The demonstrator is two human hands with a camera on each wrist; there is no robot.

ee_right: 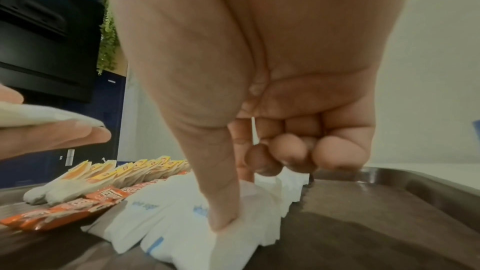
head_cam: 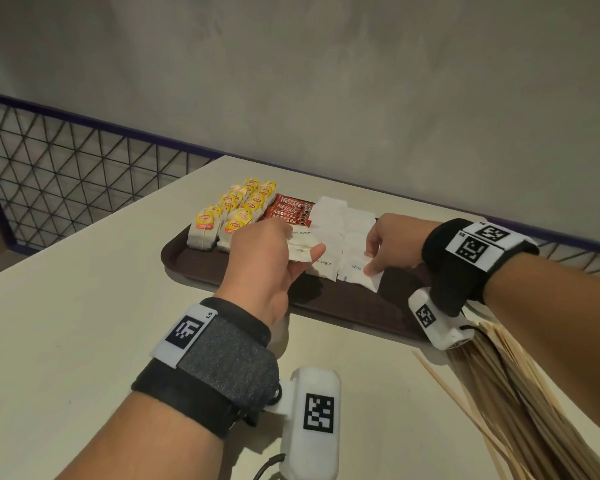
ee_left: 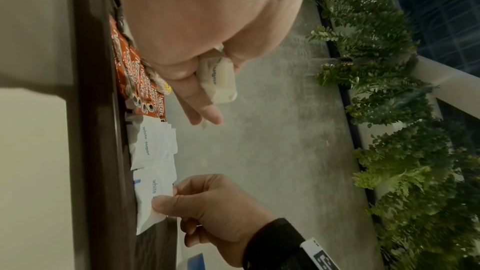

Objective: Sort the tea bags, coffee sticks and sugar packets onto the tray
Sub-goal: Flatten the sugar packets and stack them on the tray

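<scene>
On my brown tray [head_cam: 194, 263]: yellow-tagged tea bags [head_cam: 229, 216] left, red coffee sticks [head_cam: 288, 211] middle, white sugar packets [head_cam: 343, 233] right.

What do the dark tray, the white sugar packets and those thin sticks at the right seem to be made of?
Tray: probably plastic, dark brown with a faint wood-grain look and a smooth moulded rim.
Sugar packets: thin matte white paper, judging by the creases and crumpling where the left hand holds some.
Sticks: likely pale wood or bamboo, slim and straight with a dull finish.
</scene>
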